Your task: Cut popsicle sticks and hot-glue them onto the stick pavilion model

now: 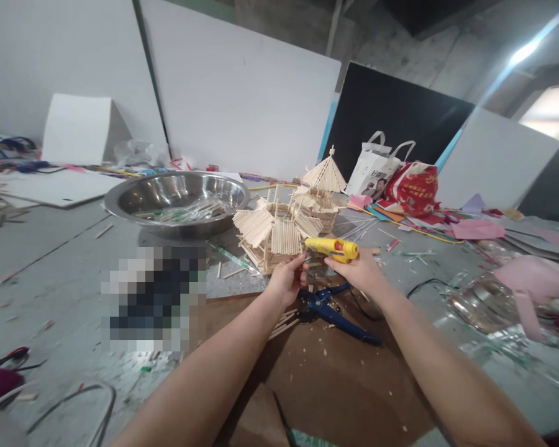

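Observation:
My right hand (361, 271) is wrapped round a yellow hot glue gun (335, 249), whose nozzle end points left toward the roof of a small wooden-stick pavilion (279, 233). Close below that roof's front edge, my left hand (289, 278) is closed in a pinch; what its fingertips hold, if anything, is too small to make out. Behind stands another stick pavilion (326, 174) with a pointed roof. Blue-handled pliers (333, 313) lie under my hands, beside several loose sticks (284, 324).
A steel basin (177, 226) holding plastic-wrapped sticks stands left of the pavilions. A brown board (326, 379) lies in front of me. At the back right are a white bag (370, 171) and a red bag (412, 186). A pink object (535, 279) sits at right.

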Motion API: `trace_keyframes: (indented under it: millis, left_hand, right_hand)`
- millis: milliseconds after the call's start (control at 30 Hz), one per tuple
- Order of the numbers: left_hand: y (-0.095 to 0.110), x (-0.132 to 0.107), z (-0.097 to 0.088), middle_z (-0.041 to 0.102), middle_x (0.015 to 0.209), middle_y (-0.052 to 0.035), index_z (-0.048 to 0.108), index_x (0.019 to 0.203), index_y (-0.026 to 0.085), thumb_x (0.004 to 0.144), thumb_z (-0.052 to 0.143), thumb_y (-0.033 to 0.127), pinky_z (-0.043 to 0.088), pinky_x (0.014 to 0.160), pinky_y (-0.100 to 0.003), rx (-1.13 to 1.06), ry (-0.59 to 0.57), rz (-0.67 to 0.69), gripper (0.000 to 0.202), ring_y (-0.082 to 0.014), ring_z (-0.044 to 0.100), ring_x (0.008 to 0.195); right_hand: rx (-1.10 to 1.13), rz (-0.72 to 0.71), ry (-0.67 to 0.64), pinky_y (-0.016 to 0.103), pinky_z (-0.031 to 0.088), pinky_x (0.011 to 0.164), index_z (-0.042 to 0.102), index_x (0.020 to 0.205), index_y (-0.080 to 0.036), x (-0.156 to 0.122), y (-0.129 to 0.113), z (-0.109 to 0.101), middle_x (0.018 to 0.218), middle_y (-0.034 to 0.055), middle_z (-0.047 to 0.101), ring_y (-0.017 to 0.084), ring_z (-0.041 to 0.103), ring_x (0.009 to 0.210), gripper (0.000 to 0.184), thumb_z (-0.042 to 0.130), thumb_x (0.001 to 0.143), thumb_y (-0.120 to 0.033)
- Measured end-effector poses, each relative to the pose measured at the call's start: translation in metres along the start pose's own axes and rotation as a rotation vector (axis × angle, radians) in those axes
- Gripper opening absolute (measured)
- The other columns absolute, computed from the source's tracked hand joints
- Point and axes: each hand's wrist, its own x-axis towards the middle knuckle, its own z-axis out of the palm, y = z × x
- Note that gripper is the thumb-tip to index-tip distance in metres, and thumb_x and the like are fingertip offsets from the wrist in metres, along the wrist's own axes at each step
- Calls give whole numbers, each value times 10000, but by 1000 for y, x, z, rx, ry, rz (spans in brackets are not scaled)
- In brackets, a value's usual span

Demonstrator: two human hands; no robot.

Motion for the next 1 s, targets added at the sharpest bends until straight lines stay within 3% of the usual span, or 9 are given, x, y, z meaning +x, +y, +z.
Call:
trace_keyframes:
  millis: [167,333,767,1000]
  left_hand:
    - [-1,0,1,492,477,52,543,774,131,676,593,186,250,324,-169,9,4,9,123,-35,379,312]
    - [-2,1,2,494,474,51,532,750,128,656,614,201,247,325,-172,13,-5,15,144,-36,377,314]
    - [-1,1,2,490,469,52,520,740,133,653,614,200,247,323,-165,31,17,11,145,-33,371,310]
    - [-1,0,2,486,470,48,520,735,134,678,579,180,243,322,-164,33,20,3,94,-35,369,314]
  right_hand:
    - [-126,-61,-15,320,438,734,626,894,-210,3,4,0,835,50,674,222,601,836,255,569,661,-297]
    - [-196,-26,-46,324,433,731,607,932,-195,4,-1,-3,863,65,669,229,600,832,293,550,672,-318]
    - [-383,11,-57,282,407,611,633,764,-196,4,-10,-5,745,67,672,234,614,744,212,511,690,-353]
    - [-453,18,-45,264,382,547,618,776,-195,3,-15,-6,718,65,670,227,618,702,241,490,692,-381]
